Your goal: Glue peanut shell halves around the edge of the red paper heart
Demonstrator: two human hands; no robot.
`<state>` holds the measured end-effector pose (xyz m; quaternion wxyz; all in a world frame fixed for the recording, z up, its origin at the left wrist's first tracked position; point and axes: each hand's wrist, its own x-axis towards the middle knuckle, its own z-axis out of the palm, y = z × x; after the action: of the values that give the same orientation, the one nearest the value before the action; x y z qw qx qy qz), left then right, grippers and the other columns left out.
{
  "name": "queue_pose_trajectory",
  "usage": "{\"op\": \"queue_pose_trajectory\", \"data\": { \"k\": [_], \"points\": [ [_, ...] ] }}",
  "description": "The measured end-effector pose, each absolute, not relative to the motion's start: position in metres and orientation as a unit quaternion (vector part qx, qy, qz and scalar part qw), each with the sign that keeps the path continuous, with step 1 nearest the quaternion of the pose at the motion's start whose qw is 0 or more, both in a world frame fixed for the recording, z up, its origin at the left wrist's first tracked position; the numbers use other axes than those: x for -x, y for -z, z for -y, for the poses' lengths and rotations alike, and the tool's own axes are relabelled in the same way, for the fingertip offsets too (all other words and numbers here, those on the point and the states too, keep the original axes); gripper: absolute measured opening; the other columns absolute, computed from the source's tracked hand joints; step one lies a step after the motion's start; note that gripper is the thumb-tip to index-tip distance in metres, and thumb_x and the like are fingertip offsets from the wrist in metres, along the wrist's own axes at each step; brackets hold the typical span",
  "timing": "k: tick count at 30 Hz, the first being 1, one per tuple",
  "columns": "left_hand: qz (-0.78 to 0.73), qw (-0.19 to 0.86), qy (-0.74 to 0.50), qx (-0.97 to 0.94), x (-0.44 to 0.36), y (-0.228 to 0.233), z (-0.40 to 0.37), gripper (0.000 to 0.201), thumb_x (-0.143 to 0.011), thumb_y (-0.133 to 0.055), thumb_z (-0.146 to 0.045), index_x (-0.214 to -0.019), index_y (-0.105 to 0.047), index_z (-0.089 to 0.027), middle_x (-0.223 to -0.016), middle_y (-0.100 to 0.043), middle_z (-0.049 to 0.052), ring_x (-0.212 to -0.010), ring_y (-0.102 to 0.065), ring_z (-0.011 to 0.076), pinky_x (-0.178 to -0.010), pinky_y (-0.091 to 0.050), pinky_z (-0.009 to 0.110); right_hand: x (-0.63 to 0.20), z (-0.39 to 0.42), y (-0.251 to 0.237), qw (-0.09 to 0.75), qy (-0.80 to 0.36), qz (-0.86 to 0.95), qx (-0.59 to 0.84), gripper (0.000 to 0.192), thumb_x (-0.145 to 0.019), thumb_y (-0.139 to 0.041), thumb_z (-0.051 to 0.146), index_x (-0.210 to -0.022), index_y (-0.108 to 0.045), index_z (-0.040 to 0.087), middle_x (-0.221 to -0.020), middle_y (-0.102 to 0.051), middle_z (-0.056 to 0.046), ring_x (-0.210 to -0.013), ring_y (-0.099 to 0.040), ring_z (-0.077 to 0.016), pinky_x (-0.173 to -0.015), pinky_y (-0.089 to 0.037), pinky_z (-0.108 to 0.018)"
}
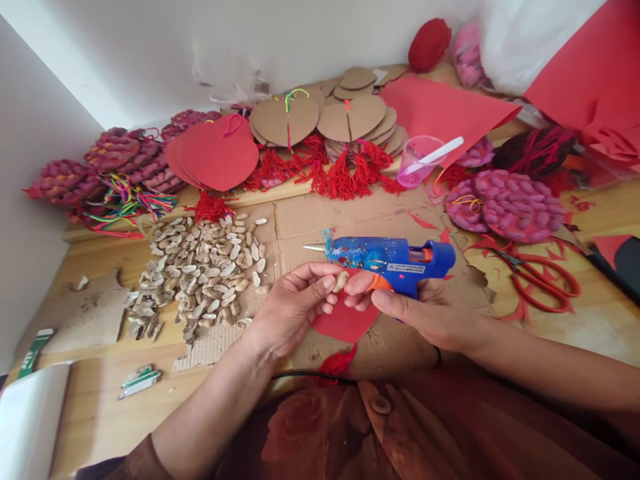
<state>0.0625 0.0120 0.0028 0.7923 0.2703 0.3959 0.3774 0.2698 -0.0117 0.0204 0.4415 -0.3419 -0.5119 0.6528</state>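
My left hand point(299, 303) pinches a peanut shell point(341, 282) between thumb and fingers. Wrapped round the handle of a blue hot glue gun point(370, 255) is my right hand point(425, 310), its forefinger by the orange trigger. The gun lies level, its metal nozzle pointing left above the shell. My right fingertips are close to the shell; whether they touch it I cannot tell. Below both hands lies a red paper piece point(345, 323), partly hidden, with a red tassel point(337, 363) at its near end. A pile of peanut shells point(205, 270) spreads to the left on cardboard.
Behind stand stacked cardboard discs point(353, 120), red paper discs point(217, 153) and a pink cup point(420, 163) with a white stick. Orange-handled scissors point(545, 283) lie right among red scraps, near pink shell-covered pieces point(517, 203). A black cord point(313, 375) crosses the near edge.
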Motion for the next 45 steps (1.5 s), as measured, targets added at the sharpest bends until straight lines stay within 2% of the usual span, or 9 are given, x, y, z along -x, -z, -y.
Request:
{"op": "queue_pose_trajectory", "data": {
  "k": [4,13,19,23,26,29,35,39,45],
  "points": [
    [-0.424,0.762,-0.39,-0.296,-0.064,0.001,-0.01,0.025,-0.072,-0.093,-0.031,-0.089,-0.08,-0.017,-0.074,-0.074,0.002,-0.062,-0.064,0.0076,-0.059,-0.053,0.015,-0.269,0.012,-0.021,0.441,-0.639,0.532,0.339,0.01,-0.096,-0.069,0.036,-0.097,-0.077,0.031,-0.102,-0.078,0.001,-0.097,-0.074,-0.018,-0.097,-0.06,-0.038],
    [-0.432,0.744,-0.356,-0.363,-0.062,0.002,-0.007,0.029,-0.068,-0.095,-0.029,-0.094,-0.084,-0.019,-0.088,-0.08,0.007,-0.066,-0.068,0.0102,-0.064,-0.057,0.02,-0.27,0.011,-0.018,0.431,-0.643,0.527,0.35,0.011,-0.094,-0.07,0.042,-0.092,-0.076,0.033,-0.104,-0.078,0.001,-0.108,-0.073,-0.0207,-0.104,-0.055,-0.04],
    [-0.438,0.766,-0.355,-0.311,-0.053,-0.008,-0.017,0.032,-0.062,-0.098,-0.028,-0.086,-0.081,-0.016,-0.078,-0.074,0.002,-0.063,-0.066,0.0078,-0.059,-0.057,0.016,-0.276,0.012,-0.025,0.413,-0.592,0.562,0.404,0.02,-0.091,-0.071,0.048,-0.095,-0.075,0.029,-0.086,-0.075,0.0,-0.078,-0.071,-0.0191,-0.078,-0.061,-0.037],
    [-0.435,0.723,-0.441,-0.306,-0.038,-0.018,-0.032,0.035,-0.057,-0.1,-0.028,-0.081,-0.077,-0.017,-0.081,-0.07,-0.001,-0.064,-0.062,0.0054,-0.058,-0.056,0.013,-0.287,0.014,-0.032,0.431,-0.521,0.575,0.46,0.019,-0.092,-0.072,0.048,-0.098,-0.075,0.03,-0.092,-0.074,-0.003,-0.068,-0.066,-0.0179,-0.06,-0.056,-0.034],
    [-0.44,0.7,-0.464,-0.317,-0.029,-0.022,-0.038,0.034,-0.059,-0.099,-0.029,-0.083,-0.076,-0.019,-0.086,-0.069,-0.002,-0.067,-0.063,0.0058,-0.061,-0.057,0.015,-0.291,0.015,-0.035,0.418,-0.513,0.582,0.473,0.019,-0.092,-0.072,0.049,-0.099,-0.074,0.031,-0.08,-0.071,-0.001,-0.058,-0.061,-0.0166,-0.051,-0.05,-0.033],
    [-0.425,0.711,-0.456,-0.325,-0.027,-0.023,-0.038,0.034,-0.061,-0.098,-0.03,-0.085,-0.077,-0.019,-0.081,-0.068,-0.003,-0.065,-0.063,0.0047,-0.058,-0.055,0.012,-0.291,0.015,-0.037,0.411,-0.531,0.577,0.465,0.02,-0.092,-0.072,0.051,-0.094,-0.073,0.031,-0.075,-0.068,0.0,-0.049,-0.056,-0.0133,-0.045,-0.045,-0.031],
    [-0.415,0.756,-0.412,-0.295,-0.032,-0.021,-0.031,0.035,-0.058,-0.1,-0.025,-0.083,-0.078,-0.014,-0.075,-0.071,0.001,-0.062,-0.066,0.0083,-0.055,-0.054,0.015,-0.289,0.018,-0.037,0.391,-0.533,0.591,0.461,0.027,-0.097,-0.064,0.053,-0.091,-0.07,0.028,-0.079,-0.068,-0.001,-0.047,-0.051,-0.0103,-0.042,-0.04,-0.029],
    [-0.394,0.776,-0.401,-0.286,-0.034,-0.02,-0.029,0.031,-0.061,-0.098,-0.023,-0.083,-0.078,-0.013,-0.071,-0.071,0.002,-0.061,-0.067,0.0092,-0.055,-0.055,0.015,-0.291,0.02,-0.037,0.368,-0.488,0.663,0.433,0.019,-0.104,-0.057,0.043,-0.097,-0.068,0.029,-0.063,-0.056,0.005,-0.045,-0.046,-0.0087,-0.041,-0.034,-0.027],
    [-0.369,0.797,-0.393,-0.273,-0.033,-0.017,-0.028,0.028,-0.066,-0.097,-0.023,-0.084,-0.077,-0.014,-0.071,-0.072,0.001,-0.062,-0.069,0.0084,-0.057,-0.057,0.013,-0.293,0.022,-0.036,0.344,-0.445,0.706,0.43,0.019,-0.105,-0.054,0.032,-0.087,-0.058,0.025,-0.062,-0.05,0.008,-0.046,-0.043,-0.0073,-0.047,-0.038,-0.023]
  ]
}}
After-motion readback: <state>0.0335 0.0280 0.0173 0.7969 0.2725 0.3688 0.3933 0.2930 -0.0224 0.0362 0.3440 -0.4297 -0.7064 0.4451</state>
